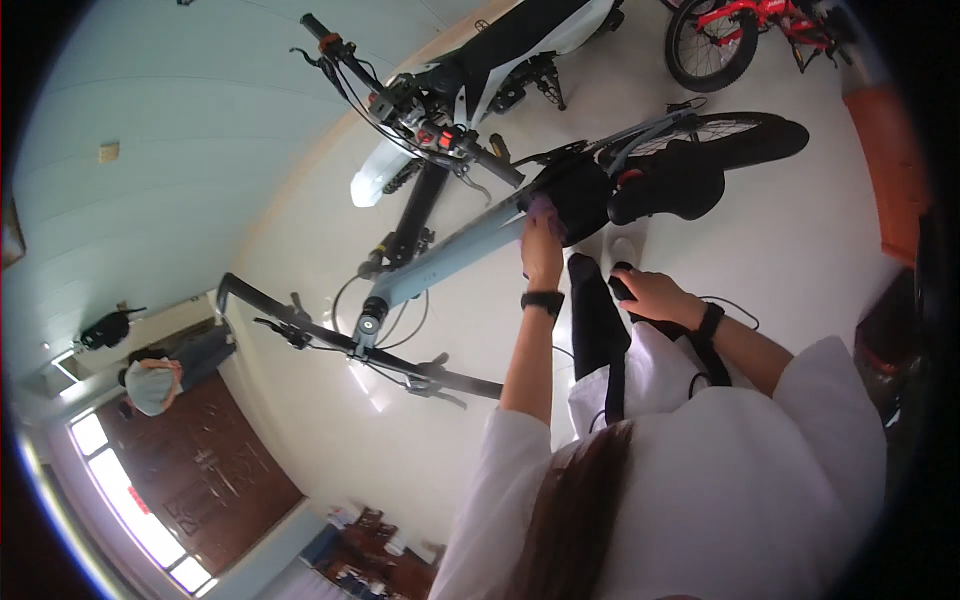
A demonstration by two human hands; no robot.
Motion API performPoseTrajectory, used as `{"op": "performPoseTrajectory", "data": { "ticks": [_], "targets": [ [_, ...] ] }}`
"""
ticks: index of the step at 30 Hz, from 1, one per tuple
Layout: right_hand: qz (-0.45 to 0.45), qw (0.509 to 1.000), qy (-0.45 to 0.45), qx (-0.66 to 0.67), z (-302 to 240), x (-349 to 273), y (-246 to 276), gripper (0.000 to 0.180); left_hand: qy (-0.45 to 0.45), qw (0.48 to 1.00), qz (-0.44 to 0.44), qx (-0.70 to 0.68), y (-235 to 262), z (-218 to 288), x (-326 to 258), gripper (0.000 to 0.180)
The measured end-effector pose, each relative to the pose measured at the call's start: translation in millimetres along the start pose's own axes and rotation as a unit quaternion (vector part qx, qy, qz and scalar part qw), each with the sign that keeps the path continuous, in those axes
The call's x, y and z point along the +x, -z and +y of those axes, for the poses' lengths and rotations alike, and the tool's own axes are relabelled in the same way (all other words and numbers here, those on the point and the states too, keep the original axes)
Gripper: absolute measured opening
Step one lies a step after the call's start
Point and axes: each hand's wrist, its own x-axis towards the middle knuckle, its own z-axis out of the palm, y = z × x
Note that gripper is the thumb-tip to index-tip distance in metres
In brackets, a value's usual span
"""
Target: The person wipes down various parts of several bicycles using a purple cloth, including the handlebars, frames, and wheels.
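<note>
A bicycle with a pale blue-grey frame [450,255] and black handlebars [330,335] stands in front of me. My left hand [541,245] presses a small purple cloth [546,210] onto the frame's top tube, right beside a black frame bag [585,195]. The black saddle [680,185] lies just beyond. My right hand [650,295] is held closer to my body, fingers closed round a small black object [621,287]. Both wrists wear a black band. A black strap crosses my white shirt.
A black-and-white motorbike [480,70] stands behind the bicycle, and a red bicycle [745,30] at the top right. Another person in a grey cap [150,385] is at the left near a brown door [215,470]. An orange object [895,170] is at the right.
</note>
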Motion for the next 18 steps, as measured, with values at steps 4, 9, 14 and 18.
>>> {"op": "performPoseTrajectory", "data": {
  "ticks": [4,9,14,18],
  "targets": [
    [0.067,0.993,0.041,0.086,-17.6,15.4,-0.5,0.068,0.040,0.999,0.014,-0.016,14.3,26.8,-63.0,0.023],
    [-0.054,0.993,0.069,0.074,-34.0,35.1,-14.0,0.032,0.107,0.991,-0.003,-0.075,24.7,69.1,-123.2,0.030],
    [-0.027,0.987,0.121,0.103,-54.5,2.2,-17.4,0.024,0.101,0.988,-0.057,-0.098,62.0,75.1,-145.1,0.037],
    [-0.046,0.992,0.114,0.001,-95.6,-12.6,-9.9,0.031,0.031,0.995,-0.013,-0.098,89.1,65.5,-173.7,0.035]
  ]
}}
